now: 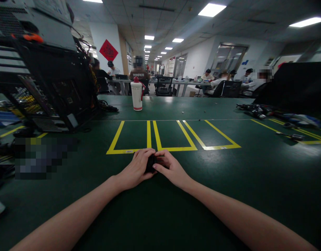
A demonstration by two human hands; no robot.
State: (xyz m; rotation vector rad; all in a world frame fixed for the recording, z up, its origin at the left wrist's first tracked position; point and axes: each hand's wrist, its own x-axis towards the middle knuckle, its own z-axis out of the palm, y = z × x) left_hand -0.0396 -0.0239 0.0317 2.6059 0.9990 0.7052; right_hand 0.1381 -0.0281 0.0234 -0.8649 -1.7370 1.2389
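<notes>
Between my two hands, near the middle of the green table (202, 181), is a small black object (151, 164). My left hand (135, 169) is curled over its left side and top, and my right hand (173, 169) has its thumb and fingers against its right side. Most of the object is hidden by the fingers, so its shape is hard to tell. Yellow tape outlines (173, 149) lie on the table just beyond the hands.
A white bottle (137, 96) with a red lid stands farther back. Black computer cases (63, 87) are stacked at the left, with cables beside them. Cables and black parts (257, 111) lie at the right by a dark panel (296, 87). Several people sit in the background.
</notes>
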